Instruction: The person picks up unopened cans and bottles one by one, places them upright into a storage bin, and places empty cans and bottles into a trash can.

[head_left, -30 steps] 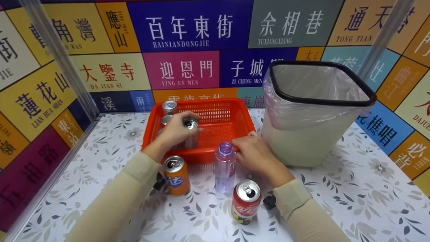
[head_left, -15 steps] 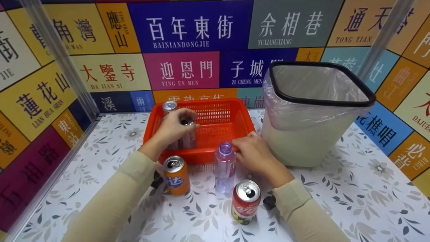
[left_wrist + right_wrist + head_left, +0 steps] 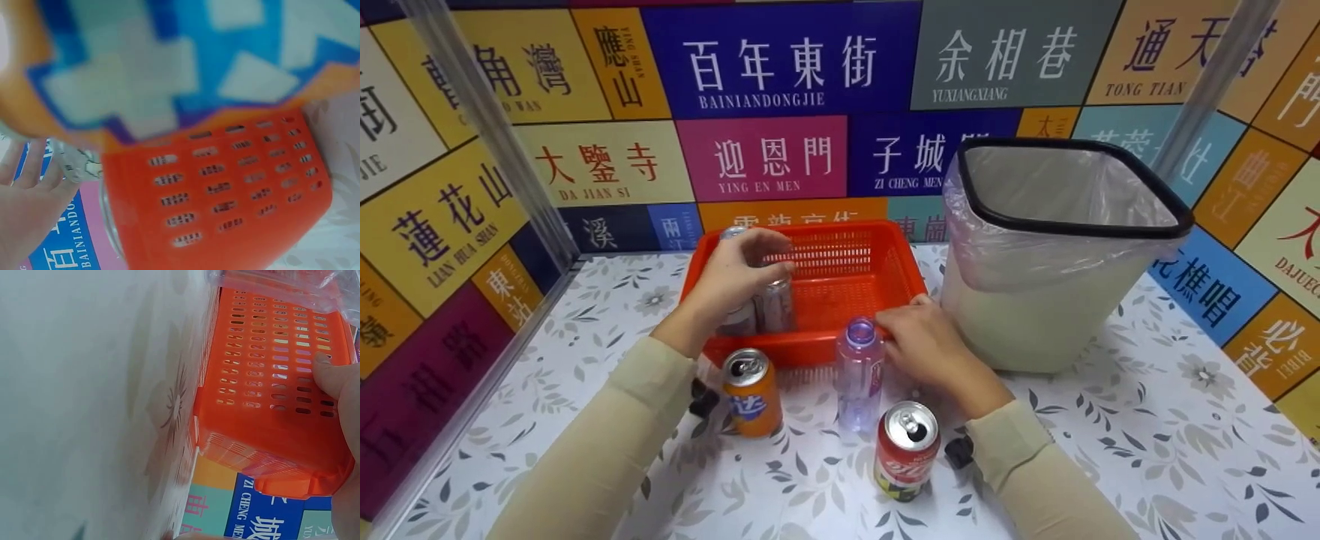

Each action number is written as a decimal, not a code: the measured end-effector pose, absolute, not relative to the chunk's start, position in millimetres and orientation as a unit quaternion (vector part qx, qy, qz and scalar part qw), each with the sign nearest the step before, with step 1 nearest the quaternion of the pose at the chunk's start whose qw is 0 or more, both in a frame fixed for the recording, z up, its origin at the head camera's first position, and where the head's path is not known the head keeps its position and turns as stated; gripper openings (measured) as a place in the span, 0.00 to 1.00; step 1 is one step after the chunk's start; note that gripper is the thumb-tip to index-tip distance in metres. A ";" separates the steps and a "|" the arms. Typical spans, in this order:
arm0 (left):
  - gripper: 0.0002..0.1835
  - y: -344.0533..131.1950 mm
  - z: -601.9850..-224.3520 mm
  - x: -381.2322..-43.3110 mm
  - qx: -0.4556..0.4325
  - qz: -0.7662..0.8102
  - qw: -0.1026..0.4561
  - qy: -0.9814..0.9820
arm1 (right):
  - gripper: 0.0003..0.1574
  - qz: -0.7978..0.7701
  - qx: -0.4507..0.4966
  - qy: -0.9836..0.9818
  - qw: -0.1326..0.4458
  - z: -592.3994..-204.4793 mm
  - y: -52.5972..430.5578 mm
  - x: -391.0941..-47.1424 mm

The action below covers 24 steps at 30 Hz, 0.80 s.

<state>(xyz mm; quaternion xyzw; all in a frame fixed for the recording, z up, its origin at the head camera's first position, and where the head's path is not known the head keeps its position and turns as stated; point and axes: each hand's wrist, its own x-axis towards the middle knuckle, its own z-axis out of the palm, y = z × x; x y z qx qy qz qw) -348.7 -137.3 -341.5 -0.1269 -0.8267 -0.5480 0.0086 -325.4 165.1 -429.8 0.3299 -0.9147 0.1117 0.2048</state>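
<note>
My left hand (image 3: 727, 281) is inside the red plastic basket (image 3: 851, 346), its thumb and fingers curved round the top of a silver can (image 3: 777, 307). Beside that can, other cans stand at the basket's left end, partly covered by the hand. In the left wrist view the fingers (image 3: 35, 169) lie beside a silvery can behind the basket wall. My right hand (image 3: 926, 349) grips the basket's front right rim; in the right wrist view its thumb (image 3: 332, 374) presses the outer wall. An orange soda can (image 3: 753, 397) and a clear purple-tinted bottle (image 3: 859, 382) stand before the basket.
A red cola can (image 3: 906, 457) stands nearest me, by my right sleeve. To the right of the basket is a tall cream bin (image 3: 1035, 315) with a clear liner and black rim. Printed wall panels (image 3: 772, 60) rise behind the flower-patterned table (image 3: 630, 292).
My left hand has shifted left and slightly up over the basket, and the silver can under it has slid a little to the left. The right hand stays on the rim.
</note>
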 end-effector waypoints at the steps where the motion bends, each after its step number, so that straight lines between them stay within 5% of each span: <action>1: 0.22 -138.0 -340.7 -347.5 -0.129 -0.552 0.012 -0.824 | 0.03 0.114 0.332 -0.913 0.207 -429.8 164.8 -325.4; 24: 0.23 -156.6 -333.7 -303.3 -0.156 -0.663 0.056 -0.730 | 0.04 0.129 0.330 -0.914 0.200 -430.0 164.6 -326.0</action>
